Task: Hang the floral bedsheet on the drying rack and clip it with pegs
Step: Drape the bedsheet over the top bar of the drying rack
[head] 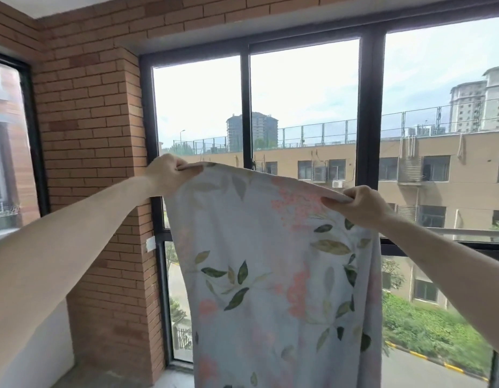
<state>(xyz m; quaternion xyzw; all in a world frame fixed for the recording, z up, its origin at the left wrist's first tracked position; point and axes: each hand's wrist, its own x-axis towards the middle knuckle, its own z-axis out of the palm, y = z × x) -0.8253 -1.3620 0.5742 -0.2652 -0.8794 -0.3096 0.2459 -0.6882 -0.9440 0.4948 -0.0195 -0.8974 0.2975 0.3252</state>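
While both arms reach forward and up, a person holds a floral bedsheet (270, 275) spread in the air in front of a large window (298, 107). The left hand (165, 173) is closed around the sheet's upper left corner, the fingers curled over the top edge with the fabric pinched beneath them. The right hand (360, 204) grips the upper right part of the same edge, fingers folded over the cloth and knuckles facing the camera. The left hand is higher than the right, so the top edge arcs up from the left hand and slopes down to the right hand.

The sheet is pale blue-grey, printed with dark green and olive leaves and soft pink blossoms. It hangs from the two hands in a broad panel that runs down past the bottom of the view, with a looser fold falling along its right side below the right hand.

Behind the sheet, the window has dark frames and tall panes. Through it are a tan building (410, 175), taller towers, greenery and a road below. A brick wall (88, 135) stands to the left of the window, behind the left forearm.
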